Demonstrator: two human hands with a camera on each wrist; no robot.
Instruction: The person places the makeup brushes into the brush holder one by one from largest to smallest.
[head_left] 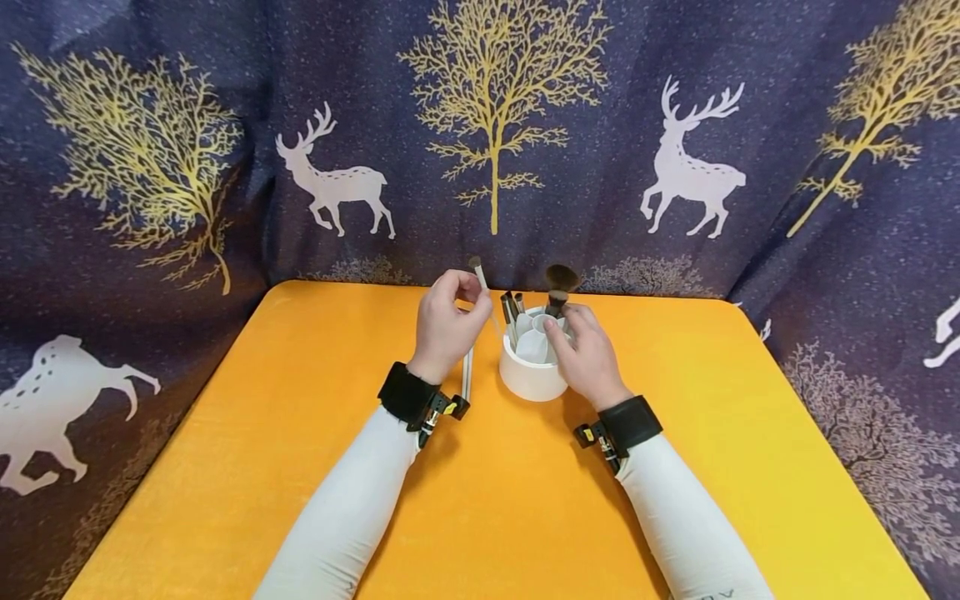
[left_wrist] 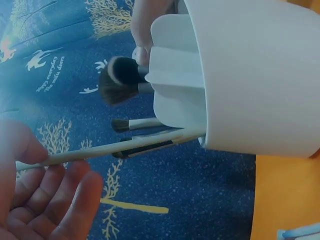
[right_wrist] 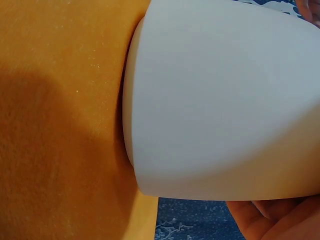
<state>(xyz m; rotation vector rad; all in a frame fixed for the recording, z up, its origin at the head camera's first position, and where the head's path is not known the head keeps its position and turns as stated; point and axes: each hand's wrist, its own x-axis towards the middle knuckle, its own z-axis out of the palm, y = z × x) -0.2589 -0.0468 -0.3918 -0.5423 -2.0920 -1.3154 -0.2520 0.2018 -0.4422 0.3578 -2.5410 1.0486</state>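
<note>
My left hand point(head_left: 446, 325) pinches a makeup brush point(left_wrist: 110, 149) by its slim pale handle between thumb and fingers, with the bristles up in the head view. The brush's lower end is at the rim of a white round brush holder point(head_left: 531, 382), inside its edge in the left wrist view. Petal-shaped dividers point(left_wrist: 175, 70) split the holder's inside. On its right side, my right hand point(head_left: 588, 354) grips the holder, thumb over the rim and fingers partly hidden behind. Several makeup brushes stand in it, among them a large fluffy one point(head_left: 561, 277) near the right thumb.
Slim white sticks point(head_left: 467, 377) lie on the orange tabletop point(head_left: 495, 500) beside the left wrist. A dark blue curtain point(head_left: 442, 200) with deer and trees hangs right behind the table's far edge. Camera straps circle both wrists.
</note>
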